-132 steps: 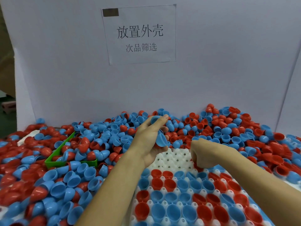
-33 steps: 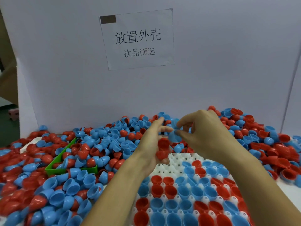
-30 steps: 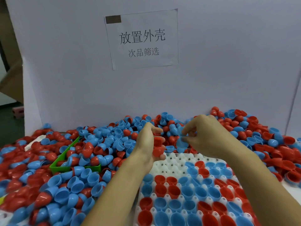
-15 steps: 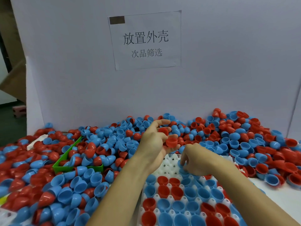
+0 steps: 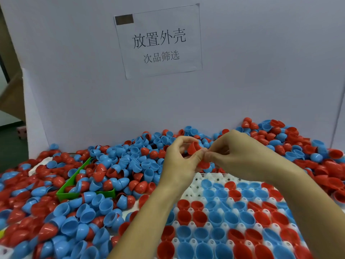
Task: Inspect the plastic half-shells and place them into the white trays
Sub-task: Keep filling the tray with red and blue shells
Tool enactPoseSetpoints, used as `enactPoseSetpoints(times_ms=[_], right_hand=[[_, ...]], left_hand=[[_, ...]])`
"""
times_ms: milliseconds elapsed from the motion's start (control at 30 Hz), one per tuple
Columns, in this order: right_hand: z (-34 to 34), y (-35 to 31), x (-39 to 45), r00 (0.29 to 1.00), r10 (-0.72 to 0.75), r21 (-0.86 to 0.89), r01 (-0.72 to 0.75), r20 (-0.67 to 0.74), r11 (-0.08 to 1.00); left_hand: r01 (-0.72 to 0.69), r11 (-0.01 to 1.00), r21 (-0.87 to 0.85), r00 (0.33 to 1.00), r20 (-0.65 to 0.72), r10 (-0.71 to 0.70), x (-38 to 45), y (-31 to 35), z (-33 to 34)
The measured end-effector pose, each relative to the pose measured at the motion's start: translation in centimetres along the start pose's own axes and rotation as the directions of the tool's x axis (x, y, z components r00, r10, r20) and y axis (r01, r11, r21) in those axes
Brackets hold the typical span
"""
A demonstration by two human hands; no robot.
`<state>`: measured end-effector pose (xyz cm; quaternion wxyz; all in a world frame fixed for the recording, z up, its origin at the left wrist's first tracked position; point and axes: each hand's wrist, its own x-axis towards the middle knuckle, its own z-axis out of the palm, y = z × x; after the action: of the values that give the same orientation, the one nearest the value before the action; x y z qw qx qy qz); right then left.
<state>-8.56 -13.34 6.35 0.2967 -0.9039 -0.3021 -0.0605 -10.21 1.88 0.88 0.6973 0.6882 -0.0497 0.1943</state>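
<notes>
Between both hands, above white plastic tray (image 5: 197,181): small red plastic half-shell (image 5: 193,148), pinched by left hand (image 5: 180,161); right hand (image 5: 237,156) fingertips grasping another red shell (image 5: 203,164) below. Risk: shell slips during handover, falls into loose pile.

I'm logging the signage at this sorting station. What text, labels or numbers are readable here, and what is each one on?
"放置外壳": large upper line on the white paper sheet stuck to the white backboard.
"次品筛选": smaller lower line on the same sheet.
The dark rectangle at the sheet's top left corner shows no readable text.
No print is visible on the half-shells, the white tray or the green bin.
</notes>
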Motion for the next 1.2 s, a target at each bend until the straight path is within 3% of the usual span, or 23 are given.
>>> enactPoseSetpoints(times_ms=[200,333,500,667,833,967,1100,1200], right_hand=[[-0.2,-0.5,-0.1,0.995,0.099,0.089,-0.098,-0.005,0.991],[-0.8,-0.8,-0.4,0.985,0.168,0.258,-0.17,0.032,0.951],[-0.5,-0.3,-0.3,0.972,0.234,0.333,-0.214,-0.021,0.918],[-0.9,0.5,-0.2,0.968,0.232,0.289,-0.195,-0.097,0.937],[-1.5,0.9,-0.5,0.99,0.116,0.137,-0.104,-0.081,0.985],[-0.8,0.7,-0.3,0.996,-0.001,-0.086,-0.006,-0.088,0.996],[-0.1,0.7,0.0,0.996,-0.029,-0.142,0.016,-0.087,0.99],[0.5,0.8,0.2,0.996,-0.022,-0.144,0.009,-0.088,0.99]], left_hand=[[-0.203,0.978,-0.053,0.975,-0.1,0.197,-0.3,0.4,0.0],[-0.277,0.959,-0.063,0.961,0.002,0.277,-0.3,0.8,0.2],[-0.35,0.937,-0.006,0.928,0.134,0.347,-0.3,0.9,0.4],[-0.318,0.948,0.008,0.919,0.248,0.307,-0.7,1.7,0.0],[-0.244,0.959,0.142,0.956,0.199,0.214,-0.5,2.2,-0.2],[-0.115,0.968,0.221,0.971,0.229,0.063,-0.5,2.3,0.2],[-0.033,0.963,0.267,0.966,0.257,-0.039,-0.5,2.8,0.1],[-0.043,0.921,0.387,0.983,0.182,-0.03,-0.2,2.9,-0.5]])
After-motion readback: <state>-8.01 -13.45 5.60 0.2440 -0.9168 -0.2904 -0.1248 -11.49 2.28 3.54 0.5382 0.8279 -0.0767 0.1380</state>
